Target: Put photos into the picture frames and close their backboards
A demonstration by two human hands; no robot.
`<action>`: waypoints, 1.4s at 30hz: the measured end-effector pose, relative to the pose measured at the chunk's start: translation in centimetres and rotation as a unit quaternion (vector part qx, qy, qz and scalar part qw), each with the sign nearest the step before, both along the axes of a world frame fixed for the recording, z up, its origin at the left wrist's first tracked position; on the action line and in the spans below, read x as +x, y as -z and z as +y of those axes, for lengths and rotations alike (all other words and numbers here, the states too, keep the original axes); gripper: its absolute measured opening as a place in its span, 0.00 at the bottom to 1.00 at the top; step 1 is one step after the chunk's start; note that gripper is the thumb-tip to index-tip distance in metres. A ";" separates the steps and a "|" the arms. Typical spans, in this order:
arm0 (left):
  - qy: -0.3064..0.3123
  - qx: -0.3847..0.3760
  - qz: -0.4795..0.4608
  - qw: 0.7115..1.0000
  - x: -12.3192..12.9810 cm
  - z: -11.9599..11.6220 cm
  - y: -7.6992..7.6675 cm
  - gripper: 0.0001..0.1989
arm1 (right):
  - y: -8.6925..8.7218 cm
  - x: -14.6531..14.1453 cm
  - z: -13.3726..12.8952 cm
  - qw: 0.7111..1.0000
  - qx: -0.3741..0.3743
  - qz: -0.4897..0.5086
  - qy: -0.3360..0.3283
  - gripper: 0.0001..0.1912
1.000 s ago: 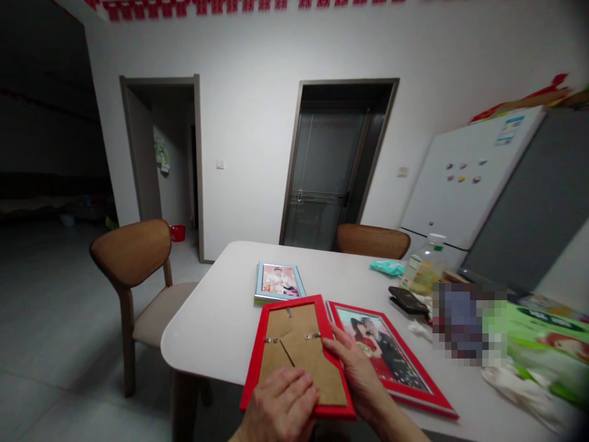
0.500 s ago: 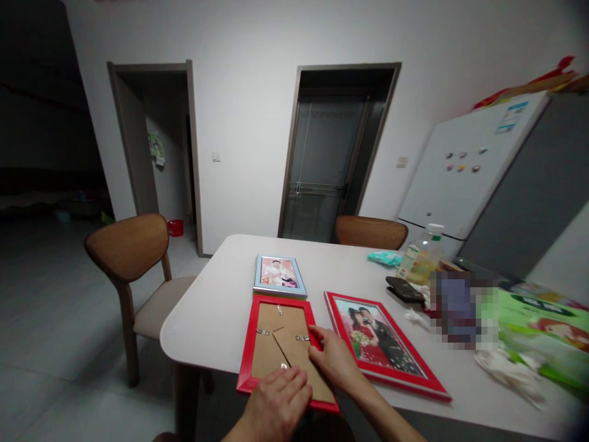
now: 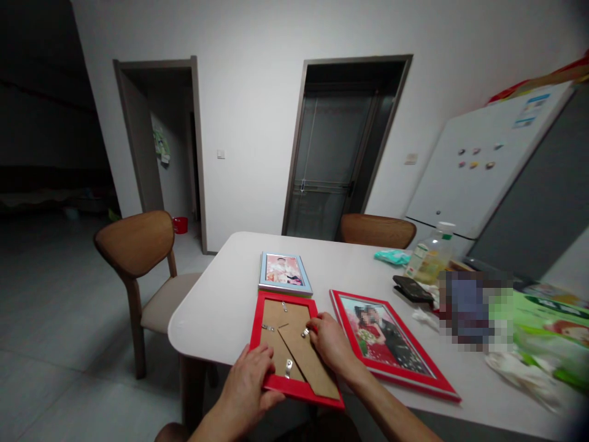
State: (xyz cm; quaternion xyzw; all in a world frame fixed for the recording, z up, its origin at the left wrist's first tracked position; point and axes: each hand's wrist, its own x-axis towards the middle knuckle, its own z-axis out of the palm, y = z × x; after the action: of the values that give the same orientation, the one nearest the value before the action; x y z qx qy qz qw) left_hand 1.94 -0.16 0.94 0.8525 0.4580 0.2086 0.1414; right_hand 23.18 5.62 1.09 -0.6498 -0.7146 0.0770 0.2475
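A red picture frame (image 3: 294, 388) lies face down at the table's front edge, its brown backing with a stand flap and metal clips showing. My left hand (image 3: 251, 377) grips its lower left corner, fingers on top and thumb at the front edge. With fingers pinched, my right hand (image 3: 331, 344) is at the metal clip on the right side. Behind it is a light blue frame (image 3: 285, 273) with a photo facing up. To the right lies a larger red frame (image 3: 391, 344) with a photo of a couple.
The white table (image 3: 216, 301) also holds a black item (image 3: 411, 288), a bottle (image 3: 430, 255), a teal packet (image 3: 392, 256), crumpled tissues and green packaging (image 3: 547, 325) at the right. Wooden chairs (image 3: 138, 242) stand at the left and far side.
My left hand has moved left from the lower clip to the frame's corner, uncovering that clip. My right hand has closed at the right clip, which now sits turned. The view has shifted slightly.
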 end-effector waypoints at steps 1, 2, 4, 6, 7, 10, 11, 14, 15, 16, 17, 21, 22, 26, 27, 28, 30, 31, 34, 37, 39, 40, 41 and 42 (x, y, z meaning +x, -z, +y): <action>-0.005 0.000 -0.005 1.000 0.0 0.0 0.2 0.23 | 0.1 0.0 0.0 1.000 -0.001 -0.005 0.003 0.13; -0.008 0.000 -0.008 1.000 0.0 0.0 0.3 0.25 | 0.1 0.0 -0.1 1.000 -0.001 -0.012 0.004 0.14; -0.008 -0.003 -0.013 1.000 0.1 0.0 0.5 0.28 | -0.1 0.0 -0.7 1.000 0.013 -0.018 -0.002 0.15; -0.006 -0.003 -0.014 1.000 0.2 0.0 0.5 0.29 | -0.5 -0.3 -1.7 0.999 0.027 -0.006 -0.037 0.17; -0.006 -0.002 -0.014 1.000 0.2 -0.1 0.4 0.28 | -0.7 -0.5 -2.3 0.997 0.019 0.003 -0.076 0.16; -0.015 -0.001 -0.015 1.000 0.2 -0.2 0.2 0.26 | -1.4 -1.8 -3.7 0.973 -0.051 0.034 -0.223 0.12; -0.019 -0.002 -0.016 1.000 0.2 -0.2 0.1 0.27 | -1.5 -2.3 -4.0 0.965 -0.068 0.041 -0.251 0.11; -0.023 -0.004 -0.020 1.000 0.3 -0.1 0.1 0.29 | -1.4 -3.2 -4.1 0.965 -0.061 0.050 -0.252 0.08; -0.023 -0.004 -0.021 1.000 0.3 -0.1 0.2 0.29 | -1.3 -3.3 -4.0 0.967 -0.051 0.050 -0.245 0.08; -0.022 -0.003 -0.022 1.000 0.3 -0.1 0.3 0.30 | -1.1 -3.4 -3.9 0.968 -0.042 0.050 -0.242 0.07; -0.022 -0.001 -0.023 1.000 0.3 0.0 0.4 0.30 | -1.0 -3.4 -3.8 0.969 -0.035 0.050 -0.241 0.07; -0.019 0.006 -0.021 1.000 0.3 0.1 0.7 0.29 | -1.0 -3.6 -3.0 0.972 -0.020 0.071 -0.222 0.10; -0.018 0.009 -0.019 1.000 0.3 0.0 0.8 0.29 | -1.0 -3.8 -2.6 0.974 -0.014 0.079 -0.211 0.11; -0.016 0.020 -0.018 0.999 0.5 -0.1 1.0 0.26 | -0.7 -5.9 -0.2 0.984 -0.004 0.066 -0.166 0.12; -0.018 0.021 -0.017 0.999 0.5 -0.2 1.0 0.26 | -0.5 -6.4 0.4 0.987 -0.004 0.053 -0.152 0.11; -0.020 0.020 -0.016 0.999 0.6 -0.2 0.9 0.26 | -0.3 -6.9 1.0 0.990 -0.004 0.039 -0.136 0.11; -0.023 0.018 -0.011 1.000 0.7 -0.1 0.9 0.29 | 0.1 -7.7 1.8 0.994 0.004 0.015 -0.108 0.11; -0.025 0.017 -0.008 1.000 0.8 -0.1 0.8 0.30 | 0.3 -7.8 2.1 0.995 0.011 0.005 -0.097 0.11; -0.026 0.014 -0.004 1.000 0.8 -0.1 0.8 0.30 | 0.7 -7.6 2.5 0.995 0.030 -0.019 -0.090 0.11; -0.026 0.006 -0.004 1.000 0.7 -0.2 0.9 0.30 | 0.7 -6.5 3.0 0.996 0.052 -0.039 -0.068 0.12; -0.021 0.005 -0.005 1.000 0.6 -0.3 1.0 0.31 | 0.7 -5.8 3.3 0.996 0.055 -0.063 -0.035 0.13; -0.020 0.007 -0.006 1.000 0.6 -0.3 1.1 0.30 | 0.7 -5.5 3.5 0.996 0.052 -0.074 -0.023 0.12; -0.020 0.009 -0.006 1.000 0.6 -0.3 1.1 0.30 | 0.7 -5.3 3.7 0.995 0.047 -0.082 -0.020 0.12; -0.022 0.011 -0.006 1.000 0.6 -0.4 1.2 0.30 | 0.7 -5.2 3.8 0.995 0.043 -0.087 -0.025 0.12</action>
State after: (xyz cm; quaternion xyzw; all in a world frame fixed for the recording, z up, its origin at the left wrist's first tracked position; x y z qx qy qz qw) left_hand 2.55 -0.52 -0.21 0.8424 0.4736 0.2218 0.1301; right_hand 17.97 9.46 0.43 -0.6250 -0.7517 -0.0042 0.2104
